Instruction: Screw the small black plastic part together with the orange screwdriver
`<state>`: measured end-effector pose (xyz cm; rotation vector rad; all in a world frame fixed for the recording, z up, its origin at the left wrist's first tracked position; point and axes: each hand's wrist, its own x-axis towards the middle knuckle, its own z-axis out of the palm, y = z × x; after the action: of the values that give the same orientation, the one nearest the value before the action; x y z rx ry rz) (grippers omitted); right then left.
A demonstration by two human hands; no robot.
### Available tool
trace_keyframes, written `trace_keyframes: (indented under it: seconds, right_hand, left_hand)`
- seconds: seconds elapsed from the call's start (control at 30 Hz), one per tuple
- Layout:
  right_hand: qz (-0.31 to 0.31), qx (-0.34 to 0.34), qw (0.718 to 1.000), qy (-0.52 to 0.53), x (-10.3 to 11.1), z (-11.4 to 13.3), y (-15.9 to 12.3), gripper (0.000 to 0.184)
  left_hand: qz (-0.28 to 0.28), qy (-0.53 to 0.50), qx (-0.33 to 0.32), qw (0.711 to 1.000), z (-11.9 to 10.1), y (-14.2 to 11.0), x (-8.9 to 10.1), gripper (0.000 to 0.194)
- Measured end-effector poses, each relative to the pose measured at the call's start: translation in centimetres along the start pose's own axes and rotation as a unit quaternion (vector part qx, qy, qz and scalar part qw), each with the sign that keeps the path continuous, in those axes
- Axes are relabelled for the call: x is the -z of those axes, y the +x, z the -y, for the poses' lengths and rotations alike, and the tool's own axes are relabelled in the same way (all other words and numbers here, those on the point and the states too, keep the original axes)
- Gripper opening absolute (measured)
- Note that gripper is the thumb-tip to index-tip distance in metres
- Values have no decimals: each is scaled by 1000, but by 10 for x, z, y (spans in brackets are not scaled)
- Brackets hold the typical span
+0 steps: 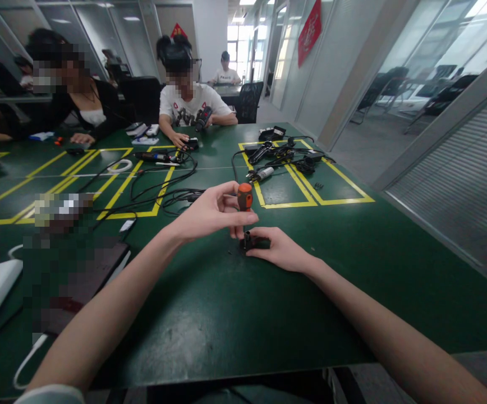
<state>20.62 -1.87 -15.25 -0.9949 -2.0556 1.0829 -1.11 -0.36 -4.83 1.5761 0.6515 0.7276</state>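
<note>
My left hand point(220, 209) is closed around the handle of an orange-and-black screwdriver point(245, 195), which stands upright with its tip pointing down. Under it, my right hand point(280, 248) grips a small black part point(248, 241) close to the table surface. The screwdriver's lower end meets this part, though the exact point of contact is too small to make out. My fingers hide some of the part, so its kind does not show.
Black cables and tools point(275, 151) lie inside yellow tape markings beyond my hands. More cables point(180, 193) and a black power tool point(157, 156) are to the left. A dark flat case point(87, 275) lies near my left forearm. Across the green table point(210, 325), a person point(197, 104) handles a tool.
</note>
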Motion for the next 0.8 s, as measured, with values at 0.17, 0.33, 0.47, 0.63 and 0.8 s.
trace_keyframes:
  seconds: [0.17, 0.33, 0.47, 0.63, 0.8]
  right_hand:
    - [-64, 9, 998, -24, -14, -3, 1, 29]
    - [-100, 19, 993, -61, -18, -3, 1, 29]
    - [-116, 9, 991, -61, -21, -2, 1, 29]
    - [-112, 9, 991, -67, -21, -1, 1, 29]
    - [-109, 14, 992, -67, -20, 0, 1, 26]
  left_hand:
    - [31, -82, 35, 996, 1, 2, 12, 66]
    - [34, -92, 60, 993, 1, 3, 17, 66]
    - [34, -88, 69, 993, -2, 0, 19, 58]
    - [6, -77, 86, 993, -7, -2, 19, 59]
    - [-11, -103, 116, 988, -6, -2, 16, 55]
